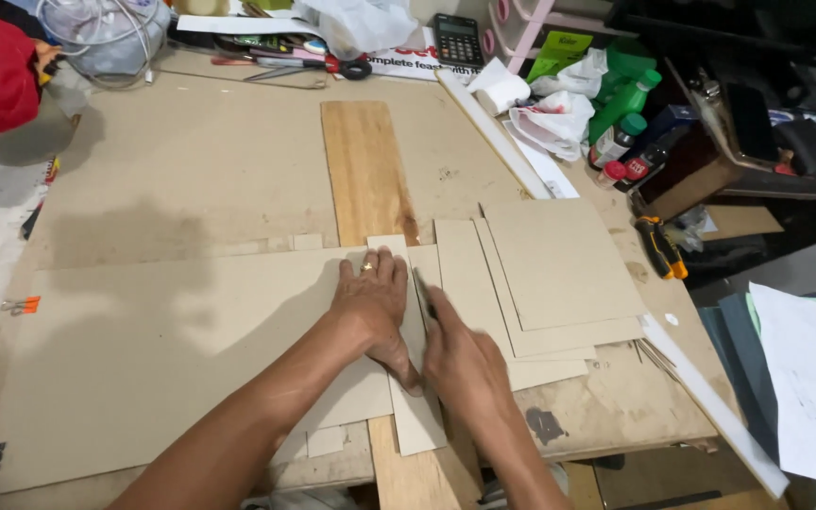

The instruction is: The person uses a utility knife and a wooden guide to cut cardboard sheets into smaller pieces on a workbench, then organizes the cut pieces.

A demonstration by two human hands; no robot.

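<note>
Here the left hand (370,302) is pressing flat, fingers spread, on a narrow grey cardboard strip (410,378) lying over the long wooden plank (366,170), while the right hand (465,364) is gripping a thin blade (424,295) along its edge; keeping steady downward pressure looks wise.

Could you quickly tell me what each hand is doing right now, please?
Left hand: open, pressed flat on the cardboard strip.
Right hand: closed around a thin dark tool, kind unclear.

Matt grey cardboard sheet (144,349); grained wood plank (365,170).
</note>
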